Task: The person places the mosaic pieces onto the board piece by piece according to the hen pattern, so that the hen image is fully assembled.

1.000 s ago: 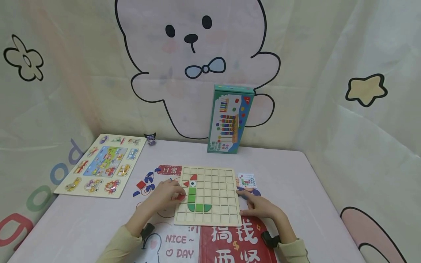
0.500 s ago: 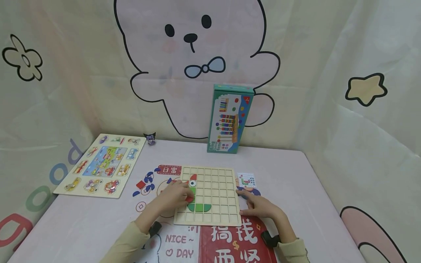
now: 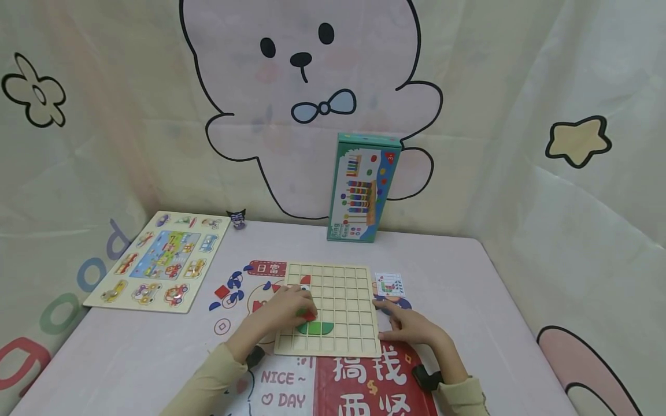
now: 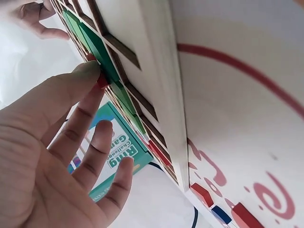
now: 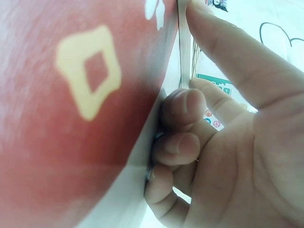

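Note:
My left hand (image 3: pixel 285 307) is over the left part of a pale wooden grid board (image 3: pixel 346 312). Its thumb and index finger pinch a small red tile (image 4: pixel 102 80) against the green tiles (image 4: pixel 97 45), while the other fingers spread loosely. Part of the tile is hidden by the fingertips. In the head view, a row of green tiles (image 3: pixel 315 329) lies low on the grid and a red tile (image 3: pixel 305 279) near its top; the hand covers what lies between. My right hand (image 3: pixel 416 329) touches the board's right edge with thumb and index finger, its other fingers loosely bent.
Loose blue pieces (image 3: pixel 236 279) and a red square (image 3: pixel 222 291) lie left of the board. A small pattern card (image 3: pixel 389 285) sits at its right. Behind stand a green game box (image 3: pixel 364 188) and a small figurine (image 3: pixel 237 219); a vehicle puzzle board (image 3: pixel 161 263) lies far left.
My left hand has carried the red tile rightward from the board's left edge onto the grid, now covering the eye tile and upper green tiles. The right hand has stayed put.

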A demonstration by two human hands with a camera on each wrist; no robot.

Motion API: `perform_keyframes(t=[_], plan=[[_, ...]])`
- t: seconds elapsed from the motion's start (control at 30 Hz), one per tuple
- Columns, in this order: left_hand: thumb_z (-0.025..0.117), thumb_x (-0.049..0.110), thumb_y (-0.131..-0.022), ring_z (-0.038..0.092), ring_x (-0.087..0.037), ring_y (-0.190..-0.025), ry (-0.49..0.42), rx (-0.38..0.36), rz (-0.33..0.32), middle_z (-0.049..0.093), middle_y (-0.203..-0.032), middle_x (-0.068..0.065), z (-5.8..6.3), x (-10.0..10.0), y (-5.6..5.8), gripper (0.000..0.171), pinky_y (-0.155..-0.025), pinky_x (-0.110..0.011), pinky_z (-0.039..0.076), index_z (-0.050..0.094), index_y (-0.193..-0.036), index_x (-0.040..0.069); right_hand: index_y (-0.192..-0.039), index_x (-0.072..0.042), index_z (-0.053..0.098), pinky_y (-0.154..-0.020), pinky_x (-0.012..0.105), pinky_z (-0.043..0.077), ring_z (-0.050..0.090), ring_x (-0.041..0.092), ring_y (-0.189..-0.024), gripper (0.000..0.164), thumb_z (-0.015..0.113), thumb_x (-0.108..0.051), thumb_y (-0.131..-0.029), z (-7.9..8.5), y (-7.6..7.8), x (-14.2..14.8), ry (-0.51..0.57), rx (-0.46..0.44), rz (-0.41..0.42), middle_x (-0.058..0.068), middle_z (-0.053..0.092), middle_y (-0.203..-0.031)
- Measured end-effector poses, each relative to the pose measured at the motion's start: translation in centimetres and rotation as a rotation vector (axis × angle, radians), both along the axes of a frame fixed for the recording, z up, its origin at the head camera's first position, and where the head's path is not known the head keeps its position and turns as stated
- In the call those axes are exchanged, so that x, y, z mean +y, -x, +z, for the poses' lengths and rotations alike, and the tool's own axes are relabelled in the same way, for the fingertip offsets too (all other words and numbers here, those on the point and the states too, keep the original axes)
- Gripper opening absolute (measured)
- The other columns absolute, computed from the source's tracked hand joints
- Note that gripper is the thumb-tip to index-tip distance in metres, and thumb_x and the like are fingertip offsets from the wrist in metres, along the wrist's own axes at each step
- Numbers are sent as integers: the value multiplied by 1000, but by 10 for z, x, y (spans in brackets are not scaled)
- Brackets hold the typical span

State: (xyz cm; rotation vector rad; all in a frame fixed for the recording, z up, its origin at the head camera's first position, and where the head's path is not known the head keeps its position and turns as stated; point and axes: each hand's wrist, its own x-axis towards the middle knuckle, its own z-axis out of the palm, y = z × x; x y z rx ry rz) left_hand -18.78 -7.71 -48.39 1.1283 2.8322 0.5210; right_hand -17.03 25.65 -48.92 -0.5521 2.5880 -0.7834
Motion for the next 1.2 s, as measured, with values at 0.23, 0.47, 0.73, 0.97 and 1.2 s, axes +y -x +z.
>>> perform_keyframes(t=[0.23,0.47,0.73,0.97,1.2], plan=[[75,20,-76,51,-15,-96,4,26,103,64,-100,8,6,1,-2,22,-84,-40,41,72,-97,24,-140,-18,39,-47,21,31,37,5,-49,72,70,-40,-79,2,0,-1,-14,15,10,-4,46,-60],[75,23,-76,50,-14,-90,-17,24,158,63,-92,8,3,1,1,12,-84,-42,39,73,-89,23,-140,-17,39,-47,20,31,36,5,-49,72,70,-39,-79,2,-1,-1,-17,24,17,-4,45,-60],[74,23,-77,51,-16,-90,-15,50,139,63,-91,6,-1,7,6,9,-83,-43,41,72,-86,22,-140,-18,39,-47,21,31,37,5,-49,74,71,-41,-78,1,1,0,-6,15,9,-4,45,-60],[74,25,-77,49,-13,-84,-1,43,137,59,-84,9,-1,13,7,6,-76,-38,39,72,-82,23,-140,-19,39,-47,21,31,37,5,-49,73,70,-41,-78,-1,1,1,5,10,15,-4,45,-60],[74,27,-77,47,-12,-83,-2,31,159,57,-82,10,-4,15,7,7,-79,-38,39,72,-83,24,-140,-19,39,-46,20,31,37,4,-48,73,70,-41,-78,-2,1,1,8,9,19,-5,45,-59]])
